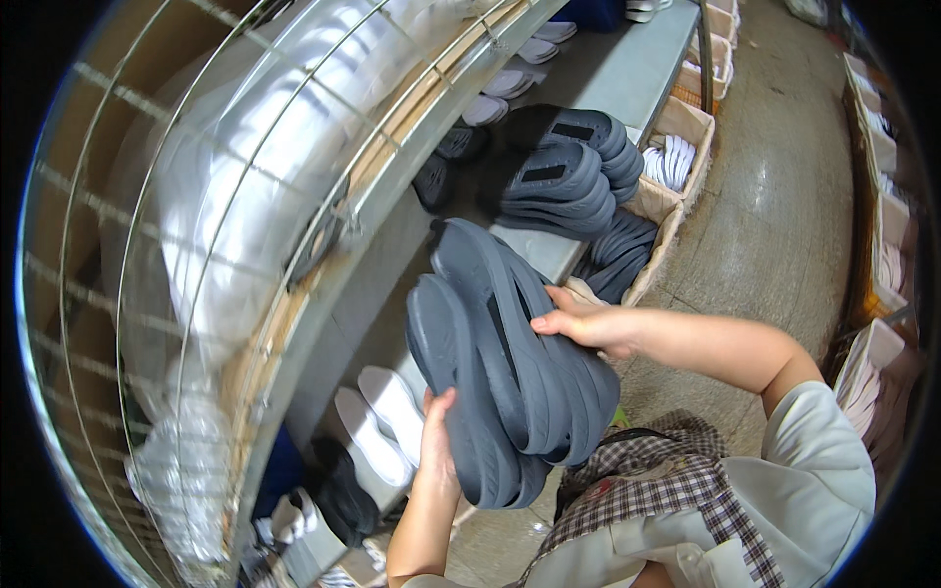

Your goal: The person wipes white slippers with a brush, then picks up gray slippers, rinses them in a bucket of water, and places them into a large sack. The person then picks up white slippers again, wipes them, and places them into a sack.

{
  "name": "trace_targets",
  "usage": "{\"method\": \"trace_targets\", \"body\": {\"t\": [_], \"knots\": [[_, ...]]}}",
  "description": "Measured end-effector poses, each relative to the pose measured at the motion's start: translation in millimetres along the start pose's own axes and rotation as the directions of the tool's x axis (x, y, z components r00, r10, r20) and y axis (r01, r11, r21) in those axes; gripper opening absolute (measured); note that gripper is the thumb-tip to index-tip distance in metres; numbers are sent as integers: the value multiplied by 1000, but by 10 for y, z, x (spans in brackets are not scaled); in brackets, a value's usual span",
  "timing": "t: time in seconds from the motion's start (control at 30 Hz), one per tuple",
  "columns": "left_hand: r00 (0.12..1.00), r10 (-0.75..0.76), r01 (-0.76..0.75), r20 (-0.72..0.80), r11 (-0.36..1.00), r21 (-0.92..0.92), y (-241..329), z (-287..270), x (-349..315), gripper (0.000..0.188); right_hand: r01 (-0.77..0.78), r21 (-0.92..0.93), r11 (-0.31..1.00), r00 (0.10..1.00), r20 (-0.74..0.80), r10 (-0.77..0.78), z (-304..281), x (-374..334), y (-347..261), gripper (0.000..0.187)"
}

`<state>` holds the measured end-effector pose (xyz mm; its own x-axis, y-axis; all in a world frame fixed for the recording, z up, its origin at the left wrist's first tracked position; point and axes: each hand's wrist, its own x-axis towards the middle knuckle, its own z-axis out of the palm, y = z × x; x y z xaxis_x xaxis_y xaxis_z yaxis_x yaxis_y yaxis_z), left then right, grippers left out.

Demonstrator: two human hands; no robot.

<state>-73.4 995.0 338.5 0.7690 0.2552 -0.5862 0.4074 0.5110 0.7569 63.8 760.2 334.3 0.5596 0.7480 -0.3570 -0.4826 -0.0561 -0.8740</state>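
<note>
Between my two hands is a thick stack of dark grey shoe soles [510, 363], held tilted in front of my body. My left hand [440, 431] grips the stack from its left side, thumb on the outer sole and the other fingers hidden beneath. On the right side my right hand [591, 323] clasps the stack, its thumb lying over a sole's edge. Just beyond, more grey soles [559, 181] are piled on the metal shelf, some with a black strip on top.
White soles [382, 421] and black soles [345, 490] lie on the shelf [637, 73] to the left. A wire mesh guard [211, 162] with plastic-wrapped goods behind it rises at far left. Cloth-lined baskets of soles [676, 147] stand along the aisle floor [760, 211], and others [887, 235] at far right.
</note>
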Motion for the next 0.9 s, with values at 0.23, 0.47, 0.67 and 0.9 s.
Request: {"method": "trace_targets", "body": {"t": [0.23,0.47,0.67,0.9], "knots": [[999,27,-33,-34,977,-210,-1418,-280,-663,62,-56,190,980,997,70,43,20,-789,915,101],[958,183,-278,-220,776,-566,-2056,-865,-1727,62,-94,254,963,981,187,47,497,-1171,1423,106],[298,482,-721,-824,679,137,-2260,-1767,-2321,76,-147,181,972,921,384,67,1615,-1391,1881,130],[-262,486,-485,-834,681,549,-2827,-2805,-3130,93,-427,189,885,664,730,164,3257,-1651,2774,117]]}}
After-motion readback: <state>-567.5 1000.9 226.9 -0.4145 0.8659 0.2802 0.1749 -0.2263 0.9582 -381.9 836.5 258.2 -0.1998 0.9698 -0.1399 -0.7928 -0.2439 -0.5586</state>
